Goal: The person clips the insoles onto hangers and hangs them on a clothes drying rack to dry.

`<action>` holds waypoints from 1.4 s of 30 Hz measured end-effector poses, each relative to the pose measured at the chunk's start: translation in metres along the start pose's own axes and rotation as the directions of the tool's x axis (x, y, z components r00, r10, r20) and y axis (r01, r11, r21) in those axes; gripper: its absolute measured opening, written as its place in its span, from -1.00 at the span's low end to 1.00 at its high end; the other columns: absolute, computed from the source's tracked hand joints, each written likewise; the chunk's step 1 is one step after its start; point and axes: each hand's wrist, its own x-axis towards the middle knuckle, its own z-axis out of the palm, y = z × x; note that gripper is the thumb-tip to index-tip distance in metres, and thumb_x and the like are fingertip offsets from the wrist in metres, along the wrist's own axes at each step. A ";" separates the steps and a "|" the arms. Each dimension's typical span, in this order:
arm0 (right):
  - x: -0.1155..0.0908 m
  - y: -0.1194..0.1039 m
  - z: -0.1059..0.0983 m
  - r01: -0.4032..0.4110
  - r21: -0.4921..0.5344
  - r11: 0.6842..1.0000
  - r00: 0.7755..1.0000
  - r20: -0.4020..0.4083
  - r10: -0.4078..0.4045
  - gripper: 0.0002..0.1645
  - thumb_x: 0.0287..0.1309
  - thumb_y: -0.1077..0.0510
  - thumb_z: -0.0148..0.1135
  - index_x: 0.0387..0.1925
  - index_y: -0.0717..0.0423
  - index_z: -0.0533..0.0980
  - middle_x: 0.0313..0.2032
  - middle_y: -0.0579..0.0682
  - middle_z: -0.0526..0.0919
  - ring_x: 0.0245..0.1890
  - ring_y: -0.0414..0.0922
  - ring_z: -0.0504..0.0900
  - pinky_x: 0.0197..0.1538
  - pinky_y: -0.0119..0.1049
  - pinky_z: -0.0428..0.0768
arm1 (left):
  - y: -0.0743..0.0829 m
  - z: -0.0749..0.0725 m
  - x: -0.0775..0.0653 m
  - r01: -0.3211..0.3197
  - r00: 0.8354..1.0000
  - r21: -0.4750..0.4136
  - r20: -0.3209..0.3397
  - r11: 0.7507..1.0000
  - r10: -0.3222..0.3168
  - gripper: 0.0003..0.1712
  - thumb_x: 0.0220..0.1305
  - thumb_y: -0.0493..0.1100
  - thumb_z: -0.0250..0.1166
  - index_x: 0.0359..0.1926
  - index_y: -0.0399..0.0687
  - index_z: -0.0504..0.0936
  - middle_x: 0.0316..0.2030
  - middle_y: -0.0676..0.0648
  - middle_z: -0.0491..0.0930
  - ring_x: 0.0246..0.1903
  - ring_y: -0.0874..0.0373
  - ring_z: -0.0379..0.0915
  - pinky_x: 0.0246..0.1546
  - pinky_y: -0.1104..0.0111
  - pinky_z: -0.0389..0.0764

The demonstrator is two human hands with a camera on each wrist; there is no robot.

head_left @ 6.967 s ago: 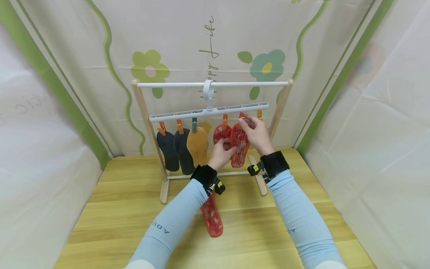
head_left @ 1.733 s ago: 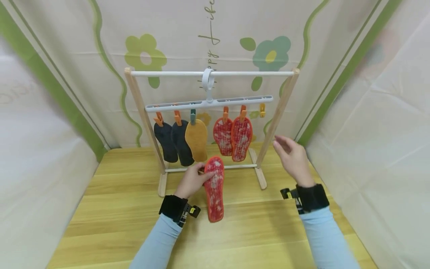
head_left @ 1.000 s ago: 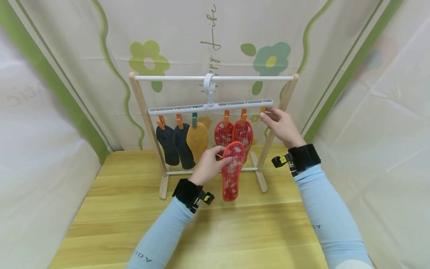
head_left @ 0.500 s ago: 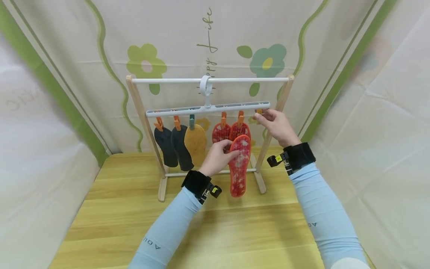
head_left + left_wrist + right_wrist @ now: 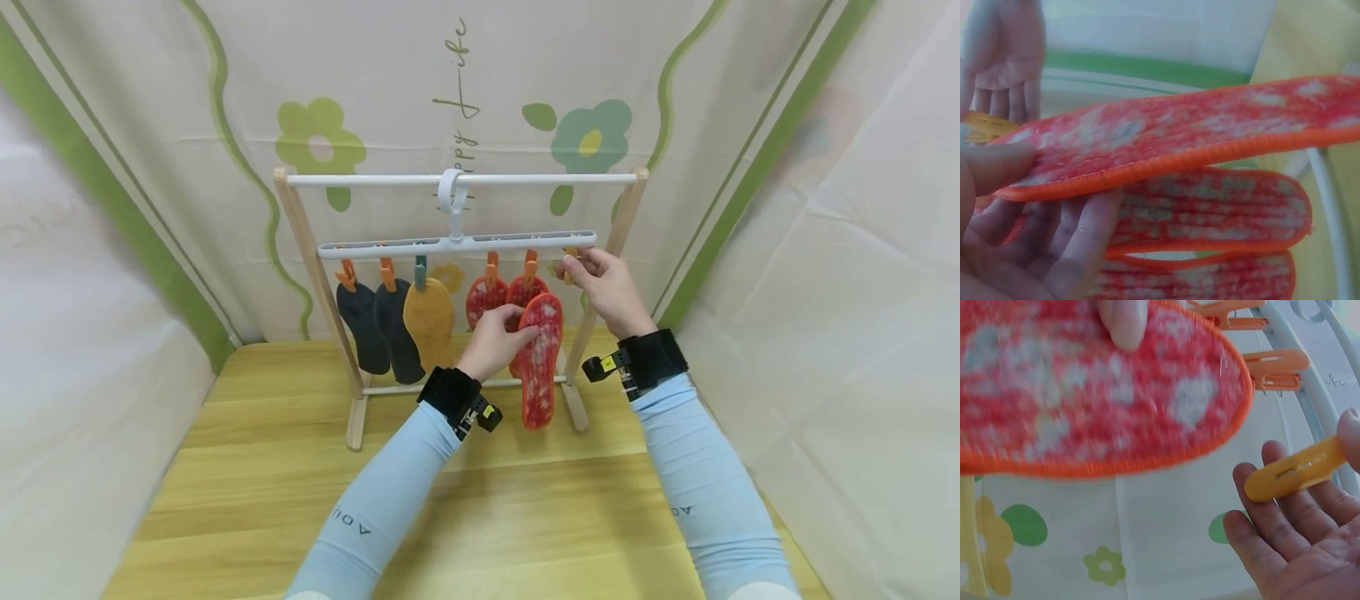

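Observation:
My left hand (image 5: 491, 342) pinches a red-and-white insole (image 5: 538, 375) with orange edging, thumb on its front and fingers behind. The insole hangs in front of two similar red insoles (image 5: 1210, 215) clipped to a grey hanger (image 5: 510, 242). At the hanger's right end, my right hand (image 5: 613, 293) holds a yellow clothespin (image 5: 1297, 470) between thumb and fingers. In the right wrist view the held insole's rounded top is close to this clothespin but apart from it. Whether the clothespin's jaws are parted cannot be made out.
Two black insoles (image 5: 363, 329) and a yellow insole (image 5: 429, 321) hang at the hanger's left from orange and green clothespins (image 5: 420, 272). The hanger hooks over the white rod (image 5: 540, 179) of a wooden rack (image 5: 300, 225) on the table (image 5: 247, 483). A printed curtain (image 5: 420, 75) stands behind.
My left hand has lifted the loose red insole from the table and carried it up and right. My right hand has moved from an orange clothespin to the yellow one.

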 end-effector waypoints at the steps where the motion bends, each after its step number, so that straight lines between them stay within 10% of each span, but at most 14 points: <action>1: 0.000 0.000 0.001 0.004 0.008 1.000 1.000 -0.006 -0.004 -0.45 0.37 -0.05 0.18 0.22 0.22 0.48 0.01 0.31 0.62 0.08 0.03 0.59 0.26 0.00 0.43 | 0.000 0.000 0.001 -0.004 1.000 0.003 -0.006 1.000 0.004 -0.71 0.38 -0.15 0.29 0.04 -0.18 0.60 -0.16 -0.05 0.64 -0.24 0.13 0.58 -0.22 0.36 0.65; 42: -0.002 -0.008 0.021 -0.024 0.101 0.995 0.981 -0.191 0.043 -0.52 0.31 -0.09 0.15 -0.05 0.25 0.61 -0.23 0.17 0.69 0.04 0.01 0.56 0.30 -0.02 0.35 | 0.023 0.020 0.011 0.044 0.994 0.105 -0.100 0.994 -0.033 -0.74 0.32 -0.11 0.36 -0.06 -0.16 0.74 -0.33 0.02 0.70 -0.41 0.24 0.60 -0.35 0.43 0.64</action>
